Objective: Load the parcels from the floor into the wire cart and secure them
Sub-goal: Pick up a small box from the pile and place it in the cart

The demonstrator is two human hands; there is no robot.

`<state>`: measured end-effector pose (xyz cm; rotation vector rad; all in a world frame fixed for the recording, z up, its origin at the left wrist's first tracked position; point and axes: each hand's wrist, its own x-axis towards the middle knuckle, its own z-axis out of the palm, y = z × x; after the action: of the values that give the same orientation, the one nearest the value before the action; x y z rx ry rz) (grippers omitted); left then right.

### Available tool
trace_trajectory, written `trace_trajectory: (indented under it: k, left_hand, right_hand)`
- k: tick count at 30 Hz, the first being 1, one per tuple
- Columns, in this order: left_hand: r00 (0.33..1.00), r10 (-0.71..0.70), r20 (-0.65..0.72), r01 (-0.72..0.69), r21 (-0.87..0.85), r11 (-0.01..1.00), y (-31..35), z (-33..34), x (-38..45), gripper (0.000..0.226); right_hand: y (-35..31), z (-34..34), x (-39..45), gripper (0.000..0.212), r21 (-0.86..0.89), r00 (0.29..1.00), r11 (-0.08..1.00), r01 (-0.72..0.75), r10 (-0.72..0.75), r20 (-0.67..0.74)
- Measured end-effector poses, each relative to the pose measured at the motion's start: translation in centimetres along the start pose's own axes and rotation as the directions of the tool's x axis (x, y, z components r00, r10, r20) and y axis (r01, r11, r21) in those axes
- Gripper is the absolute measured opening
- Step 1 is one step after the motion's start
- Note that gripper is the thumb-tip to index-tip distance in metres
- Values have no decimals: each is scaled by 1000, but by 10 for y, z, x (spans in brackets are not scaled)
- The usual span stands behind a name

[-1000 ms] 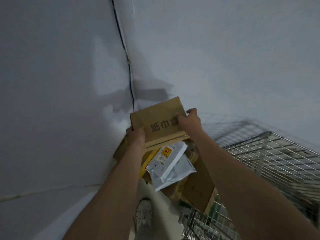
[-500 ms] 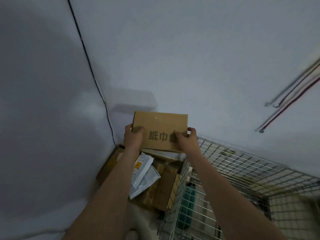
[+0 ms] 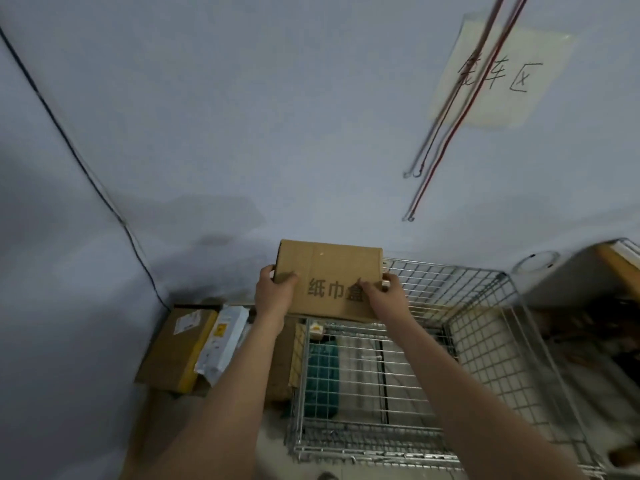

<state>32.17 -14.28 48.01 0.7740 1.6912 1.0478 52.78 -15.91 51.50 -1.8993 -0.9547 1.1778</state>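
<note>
Both hands, left hand point(image 3: 275, 289) and right hand point(image 3: 382, 296), clasp the ends of a flat brown cardboard box with printed characters point(image 3: 329, 280), held above the silver wire-mesh cart point(image 3: 485, 341) at its far-left corner. Released there, it could catch the cart's rim and tip onto the brown and white parcels point(image 3: 194, 344) left of the cart.

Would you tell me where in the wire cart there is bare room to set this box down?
The wire cart looks open across its middle and right, between the far mesh wall and the near rim. Its left end holds a teal item and a small packet. Outside, the floor parcels crowd the corner. Both hands, left hand and right hand, hold the box.
</note>
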Motion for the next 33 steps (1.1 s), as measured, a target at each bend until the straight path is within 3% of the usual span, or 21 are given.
trace_trajectory:
  k: [7, 11, 19, 26, 33]
  left_hand:
    - [994, -17, 111, 9, 67, 998, -16, 66, -19, 59]
    - [988, -61, 140, 49, 88, 995, -21, 117, -29, 44]
    - [981, -137, 138, 109, 191, 976, -62, 218, -19, 39]
    - [956, -236, 173, 180, 287, 941, -120, 274, 33, 36]
    - [931, -305, 200, 221, 358, 907, -206, 298, 124, 49]
  right_hand:
    - [40, -64, 9, 60, 53, 997, 997, -54, 57, -50]
    - [65, -105, 36, 59, 69, 995, 995, -75, 79, -55]
    - [124, -165, 129, 58, 61, 989, 988, -145, 143, 41]
    - [189, -170, 198, 59, 10, 972, 973, -230, 229, 59]
    - [259, -122, 274, 60, -10, 960, 963, -269, 269, 78]
